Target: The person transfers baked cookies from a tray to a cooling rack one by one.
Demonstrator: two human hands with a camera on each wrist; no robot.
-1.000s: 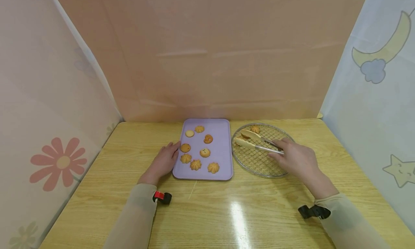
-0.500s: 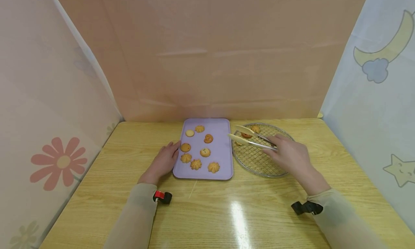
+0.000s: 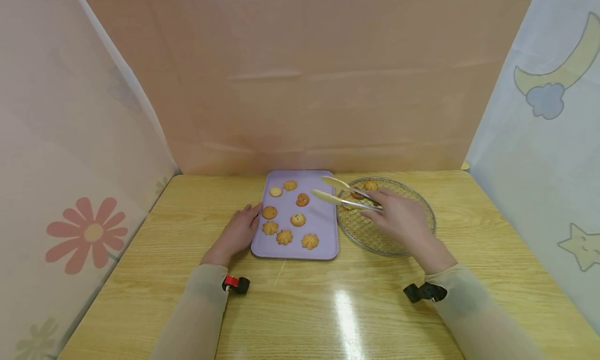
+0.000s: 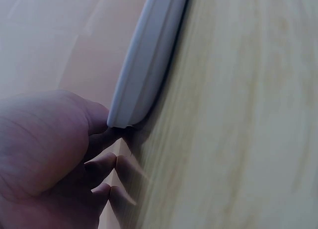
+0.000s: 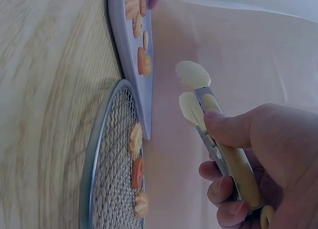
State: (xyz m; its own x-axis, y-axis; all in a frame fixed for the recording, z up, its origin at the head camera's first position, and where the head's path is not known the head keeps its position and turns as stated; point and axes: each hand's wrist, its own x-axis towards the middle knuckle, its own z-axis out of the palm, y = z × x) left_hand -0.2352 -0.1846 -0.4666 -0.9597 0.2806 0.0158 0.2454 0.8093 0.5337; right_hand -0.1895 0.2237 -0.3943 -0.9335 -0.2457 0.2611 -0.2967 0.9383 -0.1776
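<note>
R hand (image 3: 398, 216): fingers curled round tongs (image 5: 236, 169), tips apart above purple tray (image 3: 323, 222) R side
L hand (image 3: 237, 231): fingers at tray's L edge; can't tell if gripping
Cookies (image 3: 284, 237): 8 on tray, 3 on wire rack (image 3: 363, 232) just R

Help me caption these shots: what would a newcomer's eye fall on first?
Probably the lavender rectangular tray toward the back of the yellowish wood-grain table, dotted with golden-brown cookies. Next, the round silver wire-mesh rack just right of it, with more cookies. Cream-tipped metal tongs, spread open, hang over the tray's right edge.
</note>
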